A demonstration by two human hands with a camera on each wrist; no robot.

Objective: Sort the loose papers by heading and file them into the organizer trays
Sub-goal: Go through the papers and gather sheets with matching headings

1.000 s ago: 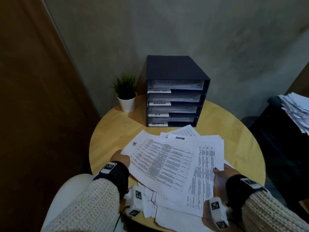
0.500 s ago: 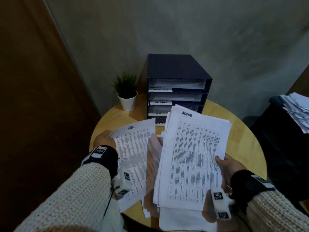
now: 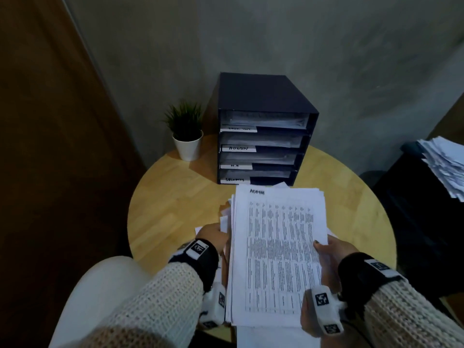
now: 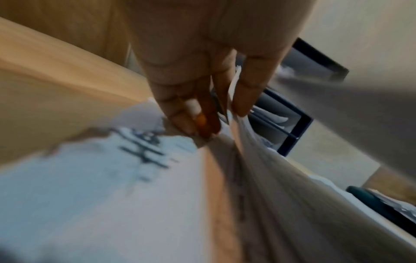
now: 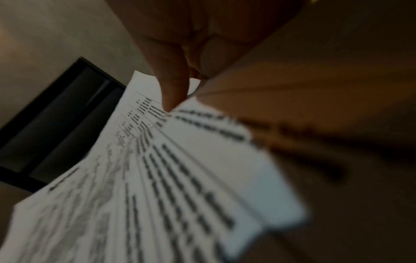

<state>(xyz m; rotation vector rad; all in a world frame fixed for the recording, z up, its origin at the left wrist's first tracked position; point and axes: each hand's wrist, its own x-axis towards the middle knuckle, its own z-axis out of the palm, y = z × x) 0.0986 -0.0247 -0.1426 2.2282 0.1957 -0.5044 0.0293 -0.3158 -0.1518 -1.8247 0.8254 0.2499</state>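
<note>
A stack of printed papers is held above the round table, its top sheet headed ADMIN in handwriting. My right hand pinches the stack's right edge, thumb on top. My left hand is at the stack's left edge, and sheet edges pass between its fingers. A sheet with a handwritten heading shows just under that hand. The dark organizer stands behind the stack with labelled trays, the second marked ADMIN.
A small potted plant stands left of the organizer on the wooden table. More loose sheets lie under the held stack. A second pile of papers rests on dark furniture to the right. A wall is close behind.
My left hand, which held one sheet out to the left, has come in to the stack's left edge. The stack has turned square to me in the right hand.
</note>
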